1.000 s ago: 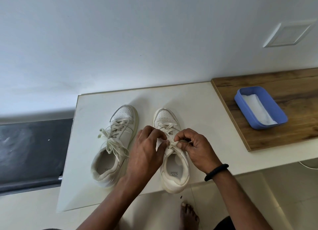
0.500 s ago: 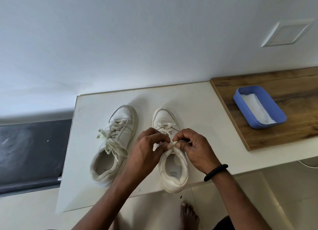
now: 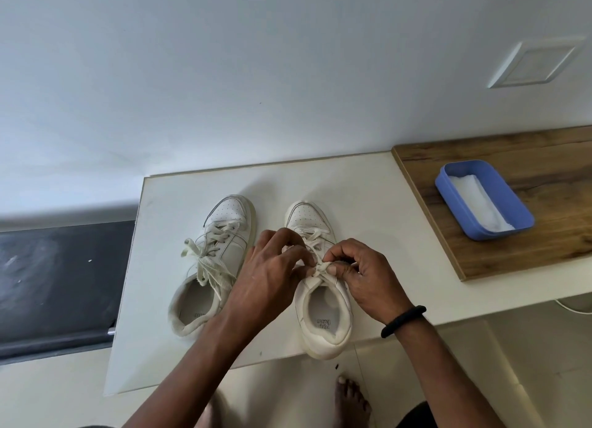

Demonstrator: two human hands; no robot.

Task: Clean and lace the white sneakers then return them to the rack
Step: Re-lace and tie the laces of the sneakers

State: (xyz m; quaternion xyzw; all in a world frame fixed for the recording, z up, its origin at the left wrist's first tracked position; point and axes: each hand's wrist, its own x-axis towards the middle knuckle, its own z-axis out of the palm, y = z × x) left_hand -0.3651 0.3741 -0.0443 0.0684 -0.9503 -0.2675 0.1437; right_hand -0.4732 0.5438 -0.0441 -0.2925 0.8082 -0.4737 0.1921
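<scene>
Both hands are in tight over the right-hand sneaker (image 3: pixel 323 328), which sits on the white table top (image 3: pixel 352 184) with its toe pointing at the wall and its heel right at the near edge. The left hand (image 3: pixel 272 277) comes in from the side, fingers curled, its fingertips pinching the lace (image 3: pixel 320 267) just above the shoe's opening. The right hand (image 3: pixel 362 277) meets it there, thumb and forefinger clamped on the same bunched bit of lace, so the two sets of fingertips are practically touching. A black band (image 3: pixel 403 320) rings the right wrist. Just beside them, the left-hand sneaker (image 3: pixel 221 235) lies on the same table top, angled a little, its cream laces (image 3: pixel 208 267) threaded through and flopping loose across the tongue, nobody touching it. Off to the right, well clear of the shoes, a wooden board (image 3: pixel 544 158) butts against the table top and carries a blue tray (image 3: pixel 519 209) with something white and folded (image 3: pixel 477 203) inside; cloth or tissue, hard to tell. Down below the table edge, a bare foot (image 3: pixel 350 398) stands on the pale floor.
</scene>
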